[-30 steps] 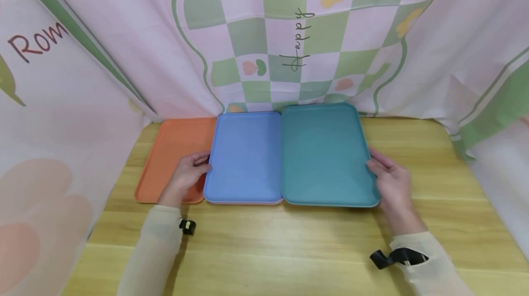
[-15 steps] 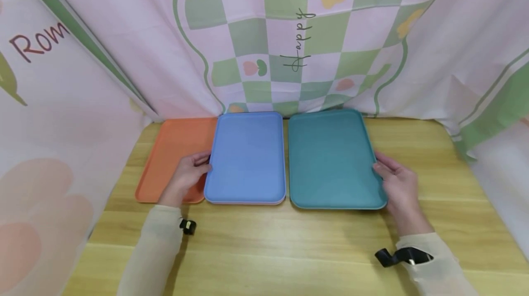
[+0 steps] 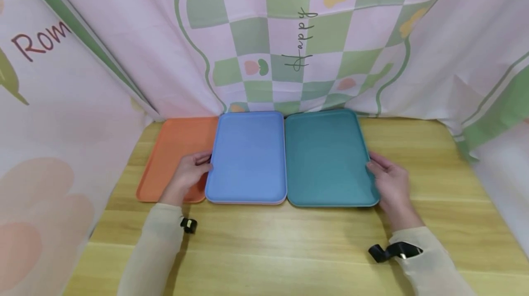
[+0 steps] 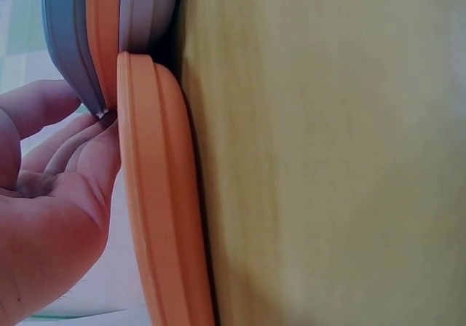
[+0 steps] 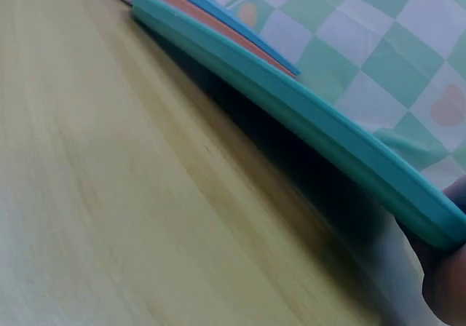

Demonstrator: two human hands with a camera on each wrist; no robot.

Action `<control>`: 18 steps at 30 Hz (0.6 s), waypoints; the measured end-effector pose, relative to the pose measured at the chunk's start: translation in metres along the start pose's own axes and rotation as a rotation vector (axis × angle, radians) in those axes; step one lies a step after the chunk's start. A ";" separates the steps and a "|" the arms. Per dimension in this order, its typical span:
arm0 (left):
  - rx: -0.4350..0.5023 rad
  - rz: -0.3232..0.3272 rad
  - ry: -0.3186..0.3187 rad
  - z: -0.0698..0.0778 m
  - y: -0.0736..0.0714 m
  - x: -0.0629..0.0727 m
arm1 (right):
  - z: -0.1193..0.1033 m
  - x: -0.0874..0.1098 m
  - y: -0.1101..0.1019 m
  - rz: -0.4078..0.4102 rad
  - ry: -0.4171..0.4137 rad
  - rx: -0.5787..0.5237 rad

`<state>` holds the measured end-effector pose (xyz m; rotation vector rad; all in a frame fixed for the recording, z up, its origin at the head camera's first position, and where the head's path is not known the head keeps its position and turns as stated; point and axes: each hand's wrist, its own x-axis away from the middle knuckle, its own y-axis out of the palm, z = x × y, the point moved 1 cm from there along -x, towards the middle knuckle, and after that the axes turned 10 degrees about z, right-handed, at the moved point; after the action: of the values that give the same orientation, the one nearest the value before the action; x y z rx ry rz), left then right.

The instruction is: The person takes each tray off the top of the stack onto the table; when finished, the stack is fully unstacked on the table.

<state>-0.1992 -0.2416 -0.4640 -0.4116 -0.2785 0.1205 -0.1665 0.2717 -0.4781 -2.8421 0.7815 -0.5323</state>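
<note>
My left hand (image 3: 188, 174) pinches the left edge of a blue tray (image 3: 248, 156), thumb on its rim and fingers beneath. In the left wrist view, the blue tray (image 4: 69, 46) tops a stack with an orange tray (image 4: 103, 35) and a pale tray (image 4: 149, 13) under it. At the right edge of a larger teal tray (image 3: 328, 158) is my right hand (image 3: 390, 183), gripping it with thumb on top. The right wrist view shows this teal tray (image 5: 306, 115) tilted, its held side raised above the table. Its left edge lies right against the stack.
Another orange tray (image 3: 173, 144) lies flat at the far left, partly under my left hand and the stack's edge. All stand on a wooden table (image 3: 264, 250). A patterned curtain (image 3: 248, 34) hangs directly behind the trays and along both sides.
The teal tray first slid right, opening a gap, and its far edge came down. It has since shifted back left against the stack with my right hand. My left hand has stayed put.
</note>
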 end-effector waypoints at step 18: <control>0.024 0.002 0.004 -0.002 0.000 -0.004 | 0.008 0.000 0.010 0.122 -0.209 0.230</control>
<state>-0.2023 -0.2426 -0.4668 -0.3882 -0.2725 0.1248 -0.1682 0.2638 -0.4877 -2.5669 0.7924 -0.2809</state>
